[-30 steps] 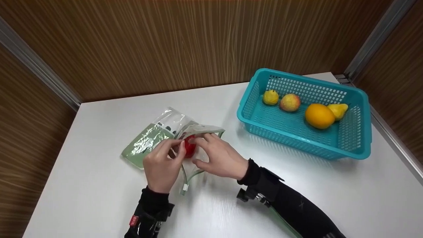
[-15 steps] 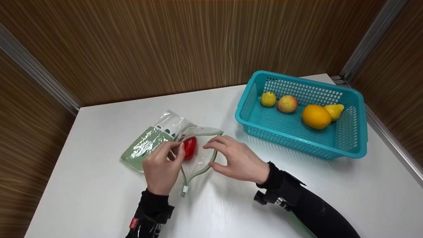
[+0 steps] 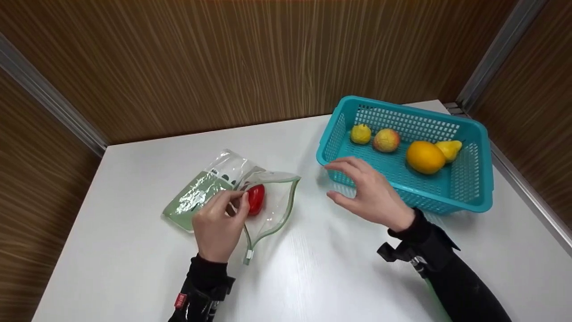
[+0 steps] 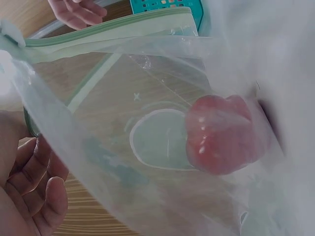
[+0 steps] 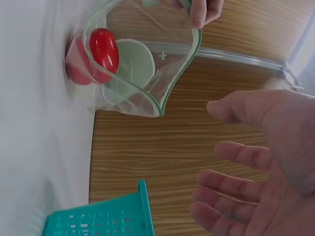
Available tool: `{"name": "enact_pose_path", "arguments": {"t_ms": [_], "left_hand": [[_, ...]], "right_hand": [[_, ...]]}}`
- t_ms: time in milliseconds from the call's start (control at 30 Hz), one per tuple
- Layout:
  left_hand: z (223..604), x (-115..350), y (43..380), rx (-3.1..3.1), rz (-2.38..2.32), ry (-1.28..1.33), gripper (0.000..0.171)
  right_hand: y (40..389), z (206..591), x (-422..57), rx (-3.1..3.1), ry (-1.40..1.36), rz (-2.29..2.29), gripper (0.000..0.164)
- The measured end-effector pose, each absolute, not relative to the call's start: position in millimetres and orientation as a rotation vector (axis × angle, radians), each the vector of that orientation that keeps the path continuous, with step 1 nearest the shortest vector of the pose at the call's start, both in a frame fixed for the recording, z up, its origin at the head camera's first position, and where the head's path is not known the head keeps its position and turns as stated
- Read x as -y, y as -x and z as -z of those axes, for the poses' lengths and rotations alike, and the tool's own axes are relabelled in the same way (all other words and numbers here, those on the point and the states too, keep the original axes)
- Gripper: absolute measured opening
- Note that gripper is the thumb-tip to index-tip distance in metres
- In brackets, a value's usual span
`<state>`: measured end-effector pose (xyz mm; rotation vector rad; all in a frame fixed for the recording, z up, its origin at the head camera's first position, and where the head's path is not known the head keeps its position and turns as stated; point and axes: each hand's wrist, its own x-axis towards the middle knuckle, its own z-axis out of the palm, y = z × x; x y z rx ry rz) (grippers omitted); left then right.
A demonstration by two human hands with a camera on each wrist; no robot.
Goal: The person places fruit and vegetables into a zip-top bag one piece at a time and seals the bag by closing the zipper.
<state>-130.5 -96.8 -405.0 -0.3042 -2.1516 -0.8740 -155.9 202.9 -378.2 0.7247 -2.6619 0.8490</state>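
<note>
A clear zip bag with a green edge (image 3: 279, 212) lies with its mouth gaping, and a red bell pepper (image 3: 256, 200) is inside it. Seen from the left wrist, the lobed pepper (image 4: 219, 135) shows through the film. My left hand (image 3: 219, 228) pinches the near left edge of the bag's mouth between thumb and fingers. My right hand (image 3: 371, 194) holds nothing, its fingers spread and slightly bent, and overlaps the front left rim of the teal basket (image 3: 402, 184) in the head view. In the right wrist view its palm and fingers (image 5: 231, 191) are bare.
In the basket lie a small yellow fruit (image 3: 360, 133), a red-yellow fruit (image 3: 386, 140), an orange fruit (image 3: 425, 157) and a yellow pear (image 3: 450, 150). The bag's green printed part (image 3: 178, 212) extends left on the white table (image 3: 125, 250). Wood panels (image 3: 214, 67) stand behind.
My right hand has drawn out of the bag's mouth and moved right toward the basket, leaving the bell pepper in the bag. The left hand has kept its pinch in place.
</note>
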Motion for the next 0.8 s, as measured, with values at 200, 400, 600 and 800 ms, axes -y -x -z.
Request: {"name": "enact_pose_path", "arguments": {"t_ms": [200,400,600,800], "left_hand": [[404.5,97.5,129.9,2.168,0.869,0.306,0.006],[403.1,99.0,130.3,2.173,0.851,0.294,0.007],[404.2,98.1,131.9,2.173,0.840,0.310,0.006],[406.6,97.0,130.9,2.173,0.854,0.313,0.006]], "right_hand": [[153.4,370.8,-238.5,2.705,-0.615,-0.834,0.052],[158.3,353.3,-276.3,2.814,-0.493,-0.653,0.060],[184.7,334.6,-321.2,3.027,-0.399,-0.459,0.070],[213.3,325.1,-355.2,3.234,-0.333,-0.241,0.076]]}}
